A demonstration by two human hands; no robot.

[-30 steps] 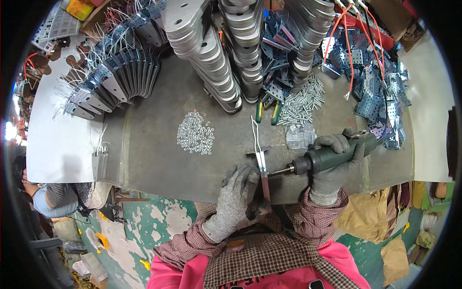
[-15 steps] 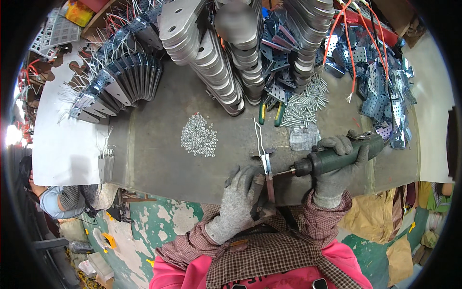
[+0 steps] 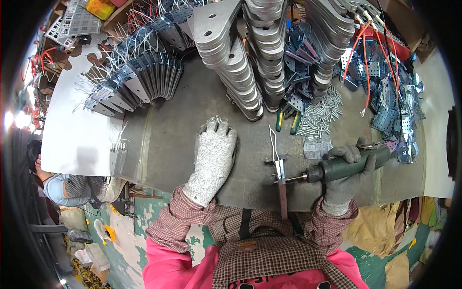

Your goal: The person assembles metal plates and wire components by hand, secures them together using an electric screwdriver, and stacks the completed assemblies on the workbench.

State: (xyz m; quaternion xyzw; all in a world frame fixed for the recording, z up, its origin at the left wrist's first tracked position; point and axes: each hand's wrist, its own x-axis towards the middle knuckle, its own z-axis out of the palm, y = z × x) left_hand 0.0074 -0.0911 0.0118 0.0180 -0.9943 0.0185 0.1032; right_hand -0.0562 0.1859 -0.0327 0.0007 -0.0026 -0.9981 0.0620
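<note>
My left hand (image 3: 212, 156), in a grey knit glove, lies palm down over a small pile of silver screws (image 3: 215, 119) on the grey metal bench (image 3: 173, 144); only a few screws show past the fingertips. My right hand (image 3: 344, 176), also gloved, grips a dark green power screwdriver (image 3: 349, 166) held level, its bit pointing left into a small metal bracket (image 3: 279, 168) with white wires. The bracket sits on a narrow upright strip (image 3: 283, 197) at the bench's near edge.
Stacks of grey metal plates (image 3: 240, 72) fan across the back. A row of wired brackets (image 3: 139, 82) sits back left, long screws (image 3: 320, 113) and green-handled pliers (image 3: 288, 120) in the middle, blue-grey perforated brackets (image 3: 394, 111) right. Another person (image 3: 57, 183) is low left.
My left hand left the bracket by the screwdriver bit and moved up and left onto the screw pile. My right hand and the screwdriver stayed put.
</note>
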